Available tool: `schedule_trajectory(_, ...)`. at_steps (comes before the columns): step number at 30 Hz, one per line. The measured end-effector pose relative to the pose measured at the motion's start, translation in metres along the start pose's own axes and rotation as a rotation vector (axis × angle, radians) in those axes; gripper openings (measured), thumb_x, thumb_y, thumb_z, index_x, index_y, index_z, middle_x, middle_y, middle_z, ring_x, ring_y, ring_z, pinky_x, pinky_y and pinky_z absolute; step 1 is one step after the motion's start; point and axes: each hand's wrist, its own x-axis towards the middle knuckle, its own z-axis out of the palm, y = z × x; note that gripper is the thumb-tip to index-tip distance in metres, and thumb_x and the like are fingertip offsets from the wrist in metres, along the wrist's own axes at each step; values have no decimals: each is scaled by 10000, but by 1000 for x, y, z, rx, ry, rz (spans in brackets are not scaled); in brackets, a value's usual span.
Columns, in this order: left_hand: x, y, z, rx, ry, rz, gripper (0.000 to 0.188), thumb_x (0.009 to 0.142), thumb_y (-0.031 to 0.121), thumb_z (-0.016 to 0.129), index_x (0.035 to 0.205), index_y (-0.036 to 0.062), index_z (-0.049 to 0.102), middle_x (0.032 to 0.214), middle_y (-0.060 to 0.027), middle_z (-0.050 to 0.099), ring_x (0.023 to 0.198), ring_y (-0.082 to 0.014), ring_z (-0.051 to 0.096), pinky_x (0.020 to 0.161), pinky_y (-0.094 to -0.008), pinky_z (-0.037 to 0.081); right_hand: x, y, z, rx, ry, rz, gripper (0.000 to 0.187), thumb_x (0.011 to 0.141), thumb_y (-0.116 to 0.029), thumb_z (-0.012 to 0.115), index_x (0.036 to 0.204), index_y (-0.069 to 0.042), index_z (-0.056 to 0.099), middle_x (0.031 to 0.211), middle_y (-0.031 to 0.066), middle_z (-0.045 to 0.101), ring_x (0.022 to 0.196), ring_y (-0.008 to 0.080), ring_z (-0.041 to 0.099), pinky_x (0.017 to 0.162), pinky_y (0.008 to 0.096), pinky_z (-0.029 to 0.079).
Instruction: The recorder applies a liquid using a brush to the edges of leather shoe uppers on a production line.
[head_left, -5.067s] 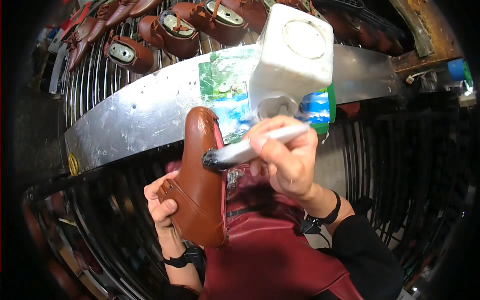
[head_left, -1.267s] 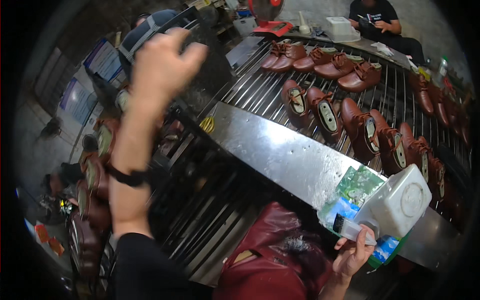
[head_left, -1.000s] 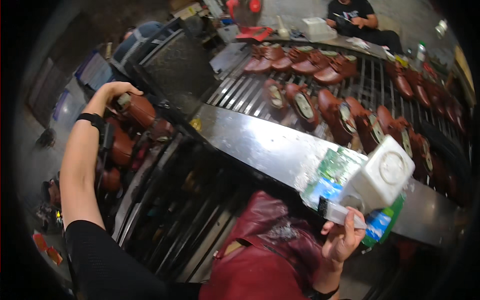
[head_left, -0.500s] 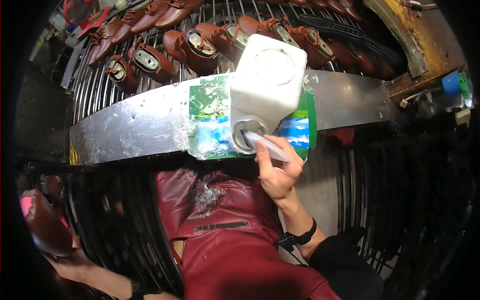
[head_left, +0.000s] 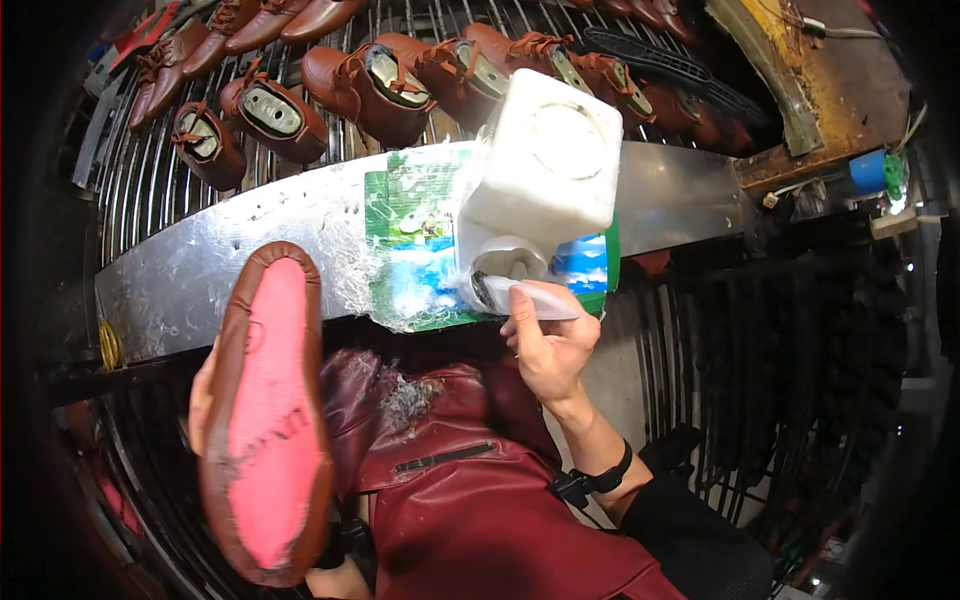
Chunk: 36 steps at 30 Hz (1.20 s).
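My left hand (head_left: 200,402) is closed round a brown leather shoe (head_left: 232,400), whose pink underside faces up. Most of that hand is hidden behind the shoe. Between the thumb and fingers of my right hand (head_left: 556,352) is a brush (head_left: 542,300) with a translucent whitish handle. Its dark bristles lie at the near rim of the round mouth of a white plastic container (head_left: 548,150). The container rests on a green and blue printed sheet (head_left: 410,285), which is smeared with whitish residue.
A metal ledge (head_left: 240,225) runs across in front of me. Beyond it, brown lace-up shoes (head_left: 375,95) stand in rows on a rack of metal bars, with black soles (head_left: 660,65) among them. A dark red apron (head_left: 480,510) covers my lap.
My left hand has brought the shoe up from the lower left, its pink underside now toward me. My right hand has drawn the brush from inside the container's mouth to its near rim.
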Motion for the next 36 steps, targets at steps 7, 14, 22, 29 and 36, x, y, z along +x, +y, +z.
schedule_trajectory(7,-42,8,8,401,-425,255,287,1031,68,605,1293,78,489,1426,-302,602,1267,-499,631,1048,-566,548,9,-32,-6,889,-21,798,230,1036,-185,701,988,40,703,819,156,727,589,197,692,459,302,549)
schedule_trajectory(14,-50,9,14,466,-394,234,296,1004,38,634,1271,78,514,1387,-280,627,1250,-480,641,1035,-558,563,-6,-32,59,888,-421,604,146,994,-28,726,1096,71,689,869,143,736,650,152,700,517,270,560)
schedule_trajectory(22,-45,14,12,430,-400,255,319,998,32,645,1283,69,506,1396,-275,615,1259,-466,636,1035,-555,563,47,-25,116,576,-356,375,123,995,-84,736,1004,38,728,786,76,736,580,106,670,483,250,520)
schedule_trajectory(29,-45,15,10,405,-393,227,353,978,8,658,1297,67,518,1406,-257,614,1264,-459,637,1054,-557,548,52,-21,114,668,-335,386,189,998,-133,748,991,56,734,773,81,735,564,118,667,471,255,516)
schedule_trajectory(36,-41,9,17,391,-327,268,291,975,15,653,1249,33,556,1340,-276,661,1227,-463,661,1047,-538,561,1,-28,61,778,-595,609,189,994,-136,763,1050,42,731,849,108,749,621,115,674,507,248,524)
